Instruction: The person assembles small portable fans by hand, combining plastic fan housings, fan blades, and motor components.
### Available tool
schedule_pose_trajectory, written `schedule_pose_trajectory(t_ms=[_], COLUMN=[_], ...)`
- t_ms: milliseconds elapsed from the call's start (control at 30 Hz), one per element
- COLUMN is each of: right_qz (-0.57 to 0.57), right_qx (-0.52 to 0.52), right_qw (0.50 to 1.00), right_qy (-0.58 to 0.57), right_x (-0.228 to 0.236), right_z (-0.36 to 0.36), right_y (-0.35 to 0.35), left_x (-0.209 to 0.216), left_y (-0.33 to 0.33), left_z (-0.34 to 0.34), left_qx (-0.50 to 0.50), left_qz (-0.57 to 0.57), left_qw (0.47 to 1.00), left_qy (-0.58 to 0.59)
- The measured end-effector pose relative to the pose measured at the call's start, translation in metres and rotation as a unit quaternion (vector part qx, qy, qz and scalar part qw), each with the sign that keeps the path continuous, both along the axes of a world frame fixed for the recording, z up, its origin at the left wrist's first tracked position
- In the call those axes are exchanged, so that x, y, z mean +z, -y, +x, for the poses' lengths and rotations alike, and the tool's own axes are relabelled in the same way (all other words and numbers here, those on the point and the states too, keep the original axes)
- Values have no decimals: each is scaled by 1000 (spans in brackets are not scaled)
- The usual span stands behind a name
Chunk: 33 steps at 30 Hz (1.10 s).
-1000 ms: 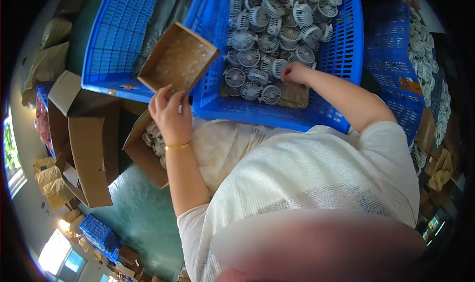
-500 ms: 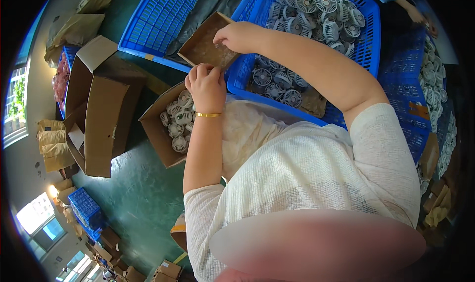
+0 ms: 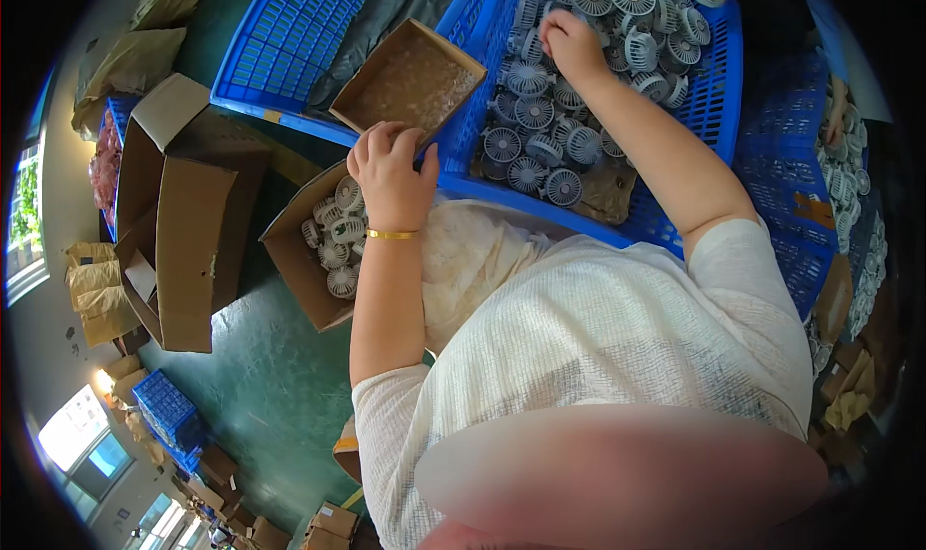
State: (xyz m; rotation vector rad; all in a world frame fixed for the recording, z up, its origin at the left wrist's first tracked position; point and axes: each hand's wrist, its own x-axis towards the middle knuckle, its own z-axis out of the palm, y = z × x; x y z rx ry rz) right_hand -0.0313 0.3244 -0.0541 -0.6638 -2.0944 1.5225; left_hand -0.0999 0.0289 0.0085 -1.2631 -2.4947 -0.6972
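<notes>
My left hand (image 3: 391, 169), a gold bangle on its wrist, is at the near edge of a shallow cardboard box (image 3: 461, 60). Its fingers curl downward, and whatever they hold is hidden beneath them. Small pale, clear bits cover the bottom of that box, which rests on the rims of blue crates. Over the blue crate (image 3: 632, 230) of small white fan heads (image 3: 533, 112), my right hand (image 3: 579, 51) hovers with bent fingers drawn together. What its fingertips hold, if anything, is too small to make out.
Left of my left arm stands an open carton (image 3: 289, 251) with more fan heads. Farther left is a large open carton (image 3: 198, 251). A blue crate (image 3: 280, 44) holds dark grey sheeting. At right, another person's hand (image 3: 835, 126) is by more fan heads (image 3: 849, 179).
My right hand has moved from the shallow box rightward and away, over the fan heads. My left hand stays by the box edge. A whitish object has appeared at the crate's far right corner.
</notes>
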Motion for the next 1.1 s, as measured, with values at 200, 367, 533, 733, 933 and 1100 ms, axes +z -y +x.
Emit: schedule_pose_trajectory(t_ms=[200,367,533,733,933,1100], right_qz=[285,237,141,92,309,202], right_qx=[173,198,83,268,267,302], right_qw=[791,752,883,959,880,921], right_qy=[513,582,439,-23,-244,-140], right_x=[-155,-157,-122,65,101,104], right_z=[105,121,113,101,93,29], right_y=[23,22,16,50,135,133], left_x=[9,12,31,7,31,19], left_y=[2,-7,-29,-24,-3,45], left_z=[5,14,37,73,87,69], left_qx=[-12,-120,-157,50,-146,-4], left_qz=[77,127,111,230,360,450], left_qw=[996,985,951,555,412,573], left_qy=[-42,-21,244,798,825,686])
